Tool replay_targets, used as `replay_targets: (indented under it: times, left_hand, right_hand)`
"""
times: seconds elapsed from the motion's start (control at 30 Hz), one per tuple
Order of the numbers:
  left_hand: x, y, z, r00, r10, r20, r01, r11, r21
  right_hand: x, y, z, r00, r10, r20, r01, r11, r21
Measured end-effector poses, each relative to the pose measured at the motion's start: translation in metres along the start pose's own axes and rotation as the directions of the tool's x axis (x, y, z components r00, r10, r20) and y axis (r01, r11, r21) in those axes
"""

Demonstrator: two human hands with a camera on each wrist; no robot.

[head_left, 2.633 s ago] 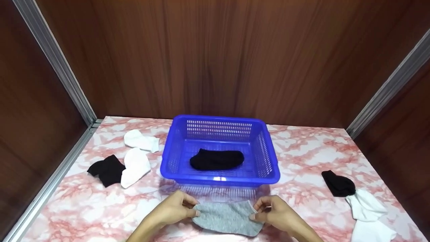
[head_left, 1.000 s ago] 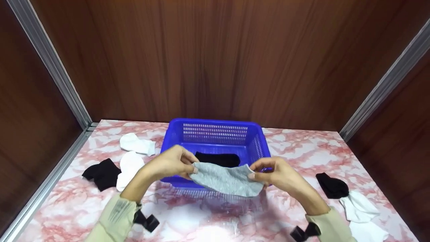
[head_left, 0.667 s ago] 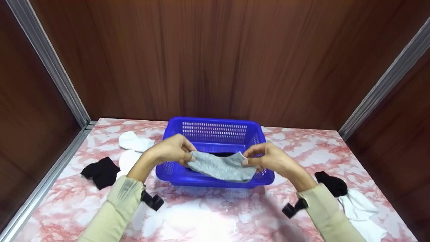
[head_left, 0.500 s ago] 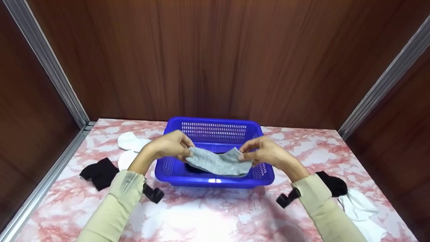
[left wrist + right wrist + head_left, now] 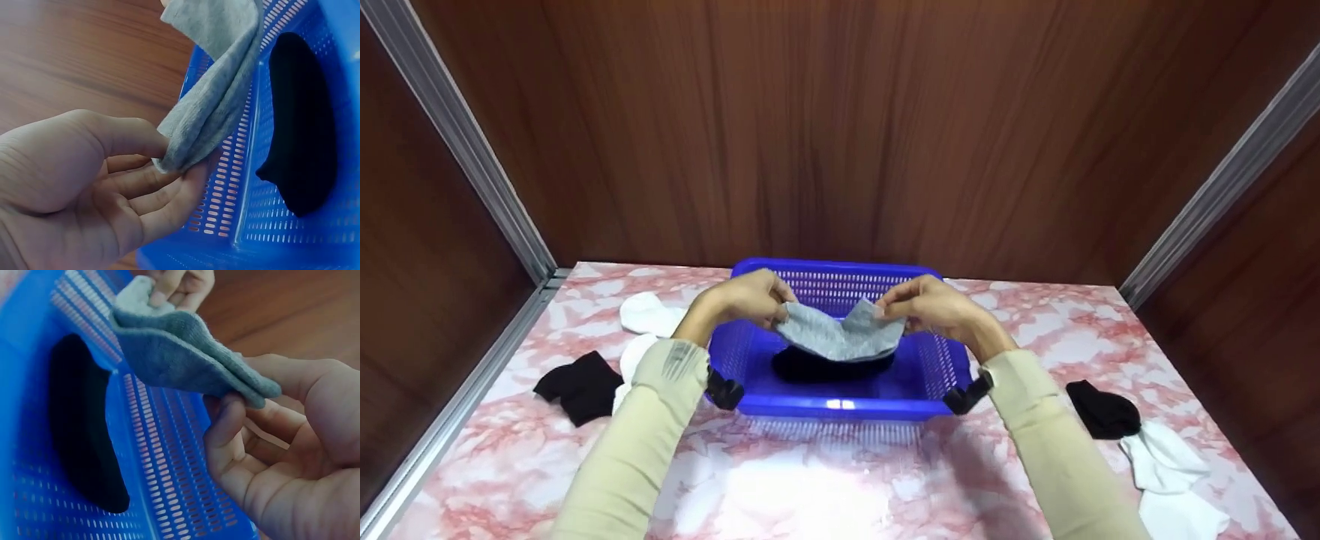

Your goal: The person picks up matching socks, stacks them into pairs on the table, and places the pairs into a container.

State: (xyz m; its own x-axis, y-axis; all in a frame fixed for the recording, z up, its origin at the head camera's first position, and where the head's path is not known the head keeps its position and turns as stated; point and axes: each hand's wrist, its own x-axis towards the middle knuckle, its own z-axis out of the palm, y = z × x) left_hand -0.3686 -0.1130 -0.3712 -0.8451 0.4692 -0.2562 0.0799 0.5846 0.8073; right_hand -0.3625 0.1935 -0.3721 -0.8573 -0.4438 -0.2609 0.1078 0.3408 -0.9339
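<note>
A grey sock (image 5: 840, 337) sags between both hands over the blue plastic basket (image 5: 840, 405). My left hand (image 5: 750, 296) pinches its left end between thumb and fingers, as the left wrist view also shows for the sock (image 5: 208, 101). At the other end, my right hand (image 5: 934, 307) pinches the fabric; two layers of the sock (image 5: 180, 354) lie together in the right wrist view. Below, a black sock (image 5: 832, 367) lies flat on the basket floor, partly covered by the grey one in the head view.
Left of the basket lie a black sock (image 5: 583, 386) and white socks (image 5: 649, 315), partly behind the left sleeve. On the right are another black sock (image 5: 1102, 409) and white socks (image 5: 1166, 457). A brown wood-grain panel (image 5: 840, 135) stands behind the marbled table (image 5: 802, 480).
Both hands have lifted the grey sock from the table in front of the basket and carried it forward over the basket. They have drawn closer together, so the sock sags more.
</note>
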Motion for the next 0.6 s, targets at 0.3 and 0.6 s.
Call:
replay_targets:
  times: [0.3, 0.6]
  left_hand:
    - [0.025, -0.013, 0.001, 0.993, 0.016, -0.116, -0.013, 1.0, 0.026]
    - [0.033, -0.027, 0.005, 0.99, 0.039, -0.133, -0.04, 0.999, -0.008]
  right_hand:
    - [0.025, 0.015, -0.014, 0.996, 0.024, -0.089, -0.016, 0.996, 0.091]
    - [0.036, 0.03, -0.006, 0.992, 0.02, -0.126, -0.008, 0.995, 0.095]
